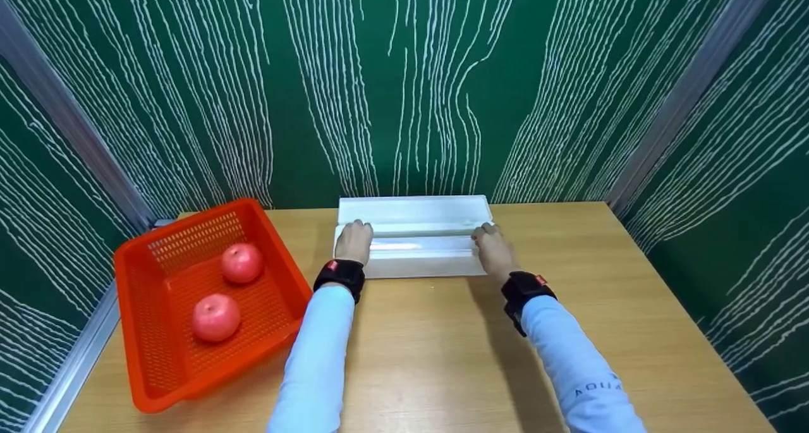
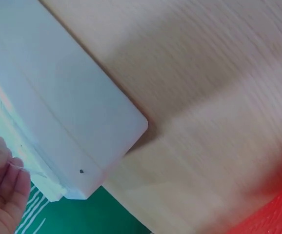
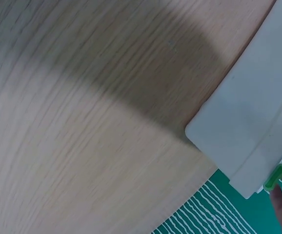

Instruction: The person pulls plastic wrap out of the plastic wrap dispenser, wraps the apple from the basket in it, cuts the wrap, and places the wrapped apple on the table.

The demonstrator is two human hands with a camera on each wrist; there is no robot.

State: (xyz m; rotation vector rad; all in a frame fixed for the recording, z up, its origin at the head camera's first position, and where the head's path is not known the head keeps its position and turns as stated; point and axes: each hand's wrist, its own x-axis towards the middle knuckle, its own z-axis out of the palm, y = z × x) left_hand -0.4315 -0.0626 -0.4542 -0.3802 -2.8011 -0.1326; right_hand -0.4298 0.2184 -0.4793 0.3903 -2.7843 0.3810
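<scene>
An open white cling film box (image 1: 425,268) lies across the far part of the table, with its lid raised at the back. A glossy strip of cling film (image 1: 420,243) runs between the two hands. My left hand (image 1: 354,241) is at the box's left end; in the left wrist view its thumb and fingers pinch the thin, clear film. At the other end my right hand (image 1: 495,250) has curled fingers at the film's right side. A small green piece (image 3: 275,177) shows beside its fingertips in the right wrist view, where the hand is partly cut off.
To the left stands a red plastic basket (image 1: 158,392) holding two pinkish-red apples, one apple (image 1: 242,263) behind the other apple (image 1: 216,317). Green panels (image 1: 316,104) with white streaks rise directly behind the wooden table (image 1: 430,357) and at both sides.
</scene>
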